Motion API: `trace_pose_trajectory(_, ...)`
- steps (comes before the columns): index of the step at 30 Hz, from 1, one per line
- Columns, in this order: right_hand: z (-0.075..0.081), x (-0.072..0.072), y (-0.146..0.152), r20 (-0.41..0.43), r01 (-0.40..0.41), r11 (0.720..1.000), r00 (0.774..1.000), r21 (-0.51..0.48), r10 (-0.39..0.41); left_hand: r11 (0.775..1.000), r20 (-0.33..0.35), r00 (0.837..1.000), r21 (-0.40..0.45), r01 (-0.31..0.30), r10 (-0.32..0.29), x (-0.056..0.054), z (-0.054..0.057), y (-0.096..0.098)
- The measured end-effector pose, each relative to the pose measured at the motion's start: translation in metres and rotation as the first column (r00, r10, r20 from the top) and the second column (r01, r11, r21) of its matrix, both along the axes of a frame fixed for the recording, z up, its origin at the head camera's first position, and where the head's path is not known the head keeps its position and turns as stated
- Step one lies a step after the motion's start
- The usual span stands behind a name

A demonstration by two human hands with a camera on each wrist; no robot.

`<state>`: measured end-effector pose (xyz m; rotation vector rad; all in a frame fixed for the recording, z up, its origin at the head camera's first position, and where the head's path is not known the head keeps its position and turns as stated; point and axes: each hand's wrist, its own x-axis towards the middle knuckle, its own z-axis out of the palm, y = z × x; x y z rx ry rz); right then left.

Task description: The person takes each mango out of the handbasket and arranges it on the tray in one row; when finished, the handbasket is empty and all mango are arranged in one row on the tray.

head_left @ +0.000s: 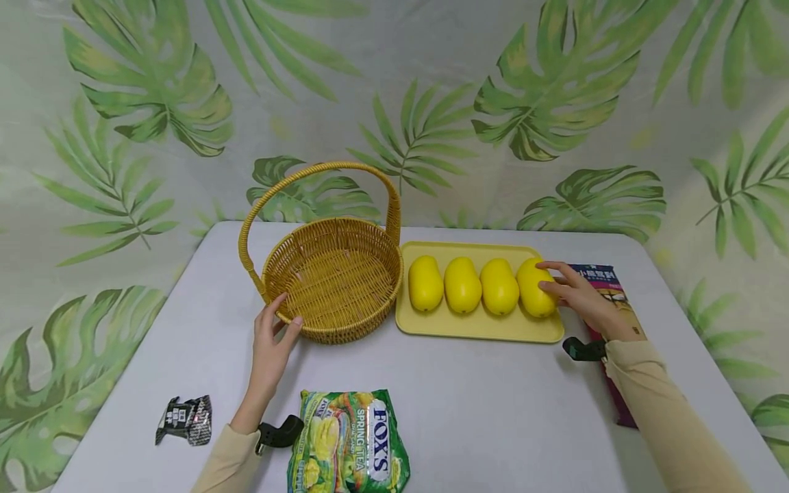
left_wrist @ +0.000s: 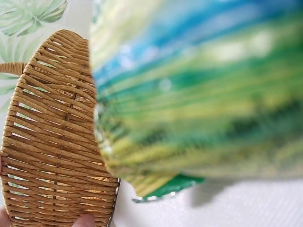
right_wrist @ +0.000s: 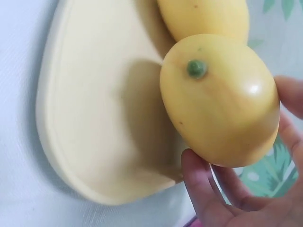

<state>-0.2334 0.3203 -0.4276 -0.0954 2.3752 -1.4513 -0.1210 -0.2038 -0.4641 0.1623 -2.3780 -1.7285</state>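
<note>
Four-sided and yellow, a shallow tray (head_left: pixel 481 329) bears a row of several yellow mangoes (head_left: pixel 462 284). The rightmost mango (head_left: pixel 536 287) is gripped by my right hand (head_left: pixel 582 298), with fingers and thumb against its sides. In the right wrist view this mango (right_wrist: pixel 220 101) shows a green stem nub; I cannot tell whether it touches the tray. My left hand (head_left: pixel 274 342) holds the near left rim of a round wicker basket (head_left: pixel 345 332) with an upright handle. The basket's interior shows only its woven bottom. Part of the left hand is out of the left wrist view.
A green FOX'S candy bag (head_left: pixel 348 441) lies at the front, beside the left forearm, and blurs across the left wrist view. At the front left is a small black wrapper (head_left: pixel 185 420). A dark purple packet (head_left: pixel 622 404) lies partly under the right arm.
</note>
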Motion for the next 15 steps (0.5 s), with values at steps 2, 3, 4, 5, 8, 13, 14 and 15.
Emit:
trace_pose_trajectory(2,0.0009,0.0008,-0.0018,-0.017,0.0,0.999,1.0,0.034,0.001,1.0,-0.002,1.0,0.0,0.0,0.0,0.0004,0.0004,0.0002)
trace_pose_trajectory(3,0.0012,0.0013,-0.0027,-0.026,0.002,0.999,1.0,0.054,-0.001,1.0,-0.002,1.0,0.0,0.0,0.0,0.0006,0.0007,0.0003)
trace_pose_trajectory(4,0.0013,0.0015,-0.0034,-0.035,0.006,0.997,0.999,0.075,-0.004,1.0,-0.002,1.0,0.001,0.001,-0.001,0.0009,0.0008,0.0004)
trace_pose_trajectory(5,0.0015,0.002,-0.004,-0.046,0.01,0.996,0.999,0.092,-0.006,1.0,-0.002,1.0,0.002,0.002,-0.002,0.001,0.001,0.0005)
trace_pose_trajectory(8,0.0018,0.0037,-0.0046,-0.078,0.021,0.99,0.997,0.137,-0.01,1.0,-0.001,1.0,0.002,0.004,-0.004,0.0016,0.0011,0.0007)
trace_pose_trajectory(13,0.0016,0.0079,-0.0009,-0.106,-0.001,0.99,0.994,0.141,0.016,1.0,-0.004,1.0,0.005,0.005,-0.005,0.0018,0.0006,0.0006)
trace_pose_trajectory(14,0.0015,0.0088,0.0,-0.107,-0.005,0.991,0.994,0.136,0.019,1.0,-0.006,1.0,0.004,0.006,-0.006,0.0017,0.0005,0.0006)
trace_pose_trajectory(15,0.0016,0.0097,0.0005,-0.108,-0.007,0.991,0.994,0.133,0.022,1.0,-0.008,1.0,0.003,0.006,-0.006,0.0013,0.0005,0.0007)
